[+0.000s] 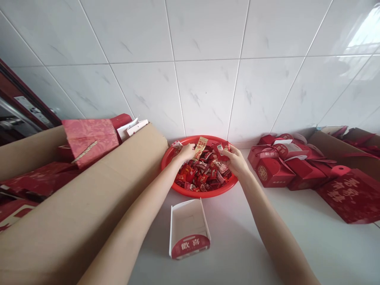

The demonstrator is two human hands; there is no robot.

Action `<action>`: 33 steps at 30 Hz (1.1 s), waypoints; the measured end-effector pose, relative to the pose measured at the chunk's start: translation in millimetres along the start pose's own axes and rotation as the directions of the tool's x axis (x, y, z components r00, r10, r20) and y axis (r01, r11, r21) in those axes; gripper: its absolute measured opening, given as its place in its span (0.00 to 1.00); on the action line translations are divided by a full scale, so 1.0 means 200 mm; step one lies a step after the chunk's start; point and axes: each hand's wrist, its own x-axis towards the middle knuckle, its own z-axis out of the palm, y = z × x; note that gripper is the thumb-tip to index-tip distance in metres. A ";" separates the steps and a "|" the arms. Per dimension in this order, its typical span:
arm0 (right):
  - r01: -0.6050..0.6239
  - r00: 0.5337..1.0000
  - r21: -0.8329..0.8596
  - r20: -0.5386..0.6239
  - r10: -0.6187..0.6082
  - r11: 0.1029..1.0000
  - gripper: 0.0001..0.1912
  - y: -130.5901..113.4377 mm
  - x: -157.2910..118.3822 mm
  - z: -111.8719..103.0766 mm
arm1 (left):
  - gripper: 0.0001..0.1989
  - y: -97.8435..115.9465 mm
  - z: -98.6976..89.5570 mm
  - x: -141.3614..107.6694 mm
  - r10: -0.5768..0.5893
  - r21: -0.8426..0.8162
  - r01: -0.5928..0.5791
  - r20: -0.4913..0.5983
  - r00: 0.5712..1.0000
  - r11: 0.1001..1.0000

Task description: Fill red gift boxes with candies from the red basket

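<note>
A red plastic basket [204,194] stands against the tiled wall, filled with wrapped candies [204,172], mostly in red wrappers. Inside its left part, my left hand [187,152] has its fingers drawn together beside a gold packet [201,148]; what they hold, if anything, is not clear. Over the basket's right side, my right hand [236,161] grips a red candy packet [222,149] that shows a small printed code. In front of the basket sits an open candy box [190,221], white inside with a red front flap and nothing in it.
On the left, a large cardboard carton [118,174] holds red paper bags [89,138]. Several red gift boxes [276,170] are heaped at the right, near a red bag [352,194] and another carton [329,146]. The white tiled wall [208,95] rises behind.
</note>
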 end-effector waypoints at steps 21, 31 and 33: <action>0.049 0.989 0.055 -0.140 -0.041 0.997 0.14 0.01 0.03 -0.01 | 0.22 0.05 -0.07 0.02 0.138 0.346 -0.125 -0.015 0.990 0.930; 0.025 0.992 -0.001 -0.120 -0.025 1.000 0.15 0.01 0.03 -0.02 | 0.07 0.06 -0.06 0.00 0.004 0.535 -0.052 0.089 0.996 0.843; 0.028 0.992 0.005 -0.121 -0.027 1.000 0.14 0.01 0.03 -0.02 | 0.06 0.07 -0.09 -0.02 -0.032 0.512 -0.049 0.148 0.988 0.858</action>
